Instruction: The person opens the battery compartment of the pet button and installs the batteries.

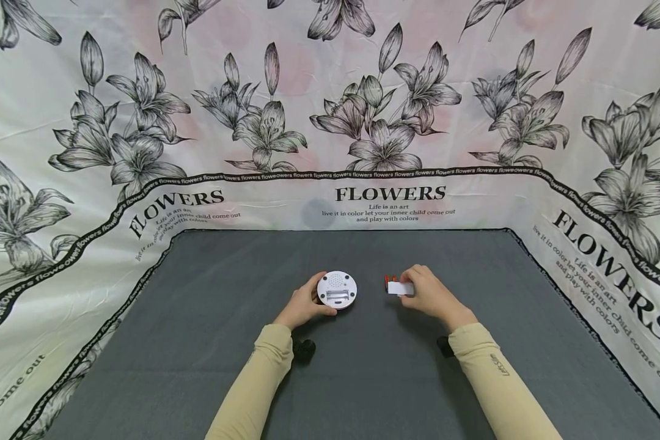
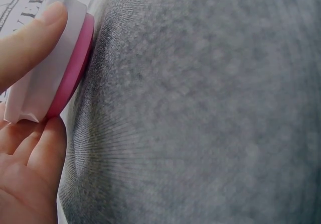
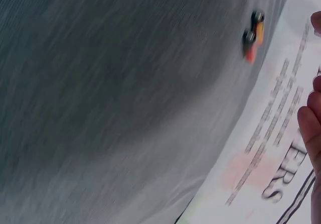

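The left hand (image 1: pixel 302 304) grips a white round device (image 1: pixel 337 289), whose pink underside (image 2: pixel 74 68) only the left wrist view shows, while the right hand (image 1: pixel 426 293) pinches a white cover (image 1: pixel 400 288).

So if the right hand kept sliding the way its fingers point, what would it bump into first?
Probably the small red batteries just beyond the white piece the right hand holds; further left lies the round white device. Depth is hard to judge.

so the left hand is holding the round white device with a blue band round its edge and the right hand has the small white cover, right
Not quite: the band on the round white device is pink, not blue, as the left wrist view shows. The left hand does hold it, and the right hand holds the small white cover.
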